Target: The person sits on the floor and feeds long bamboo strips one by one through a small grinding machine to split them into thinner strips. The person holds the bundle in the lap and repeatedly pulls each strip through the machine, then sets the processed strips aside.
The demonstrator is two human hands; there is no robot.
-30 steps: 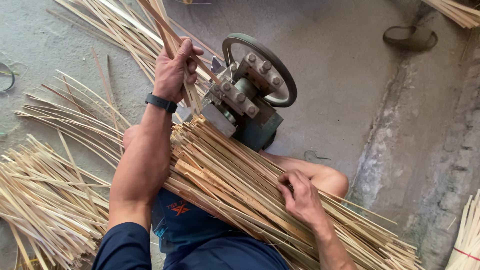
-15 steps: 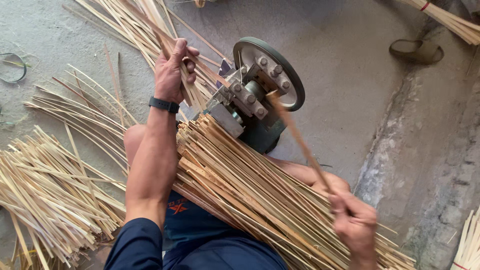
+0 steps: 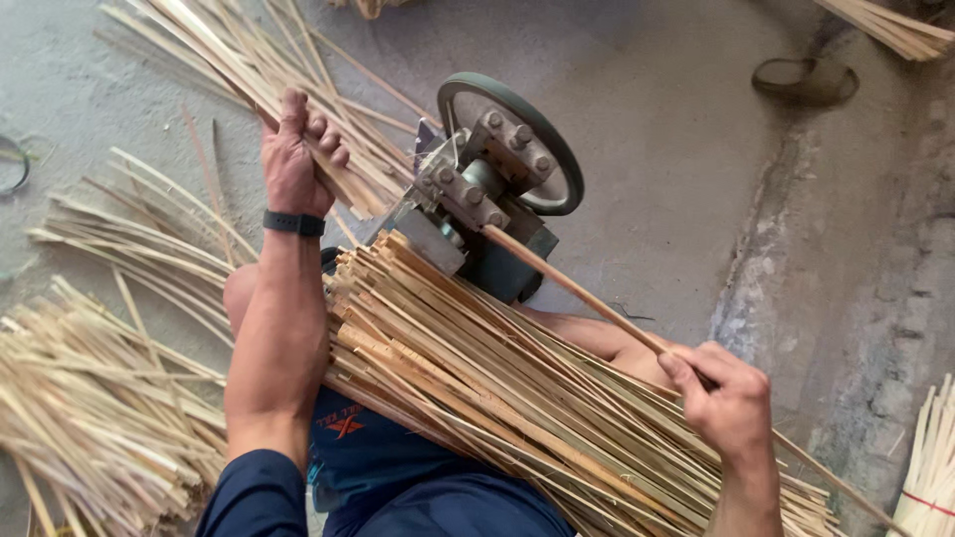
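Two bare hands work bamboo strips at a small green machine (image 3: 487, 204) standing on a grey concrete floor (image 3: 676, 149), seen from above. The machine has a dark wheel (image 3: 517, 139) on its far side and a bolted metal head facing the person.

The right hand (image 3: 731, 403), below and to the right of the machine, is closed around a single long bamboo strip (image 3: 577, 288). The strip runs diagonally from the fist up into the machine's metal head, and its other end trails past the hand toward the lower right.

The left hand (image 3: 298, 159), just left of the machine, is curled tight on split strips (image 3: 343, 179) that come out of the machine's far-left side and fan away toward the upper left. A black wristband (image 3: 293, 223) sits on that wrist.

A thick bundle of strips (image 3: 497, 398) lies across the person's lap — directly below the machine, its near ends almost touching the machine's base. Loose heaps of thin pale strips (image 3: 90, 398) cover the floor well to the left of the machine — more lie beyond it at the upper left.
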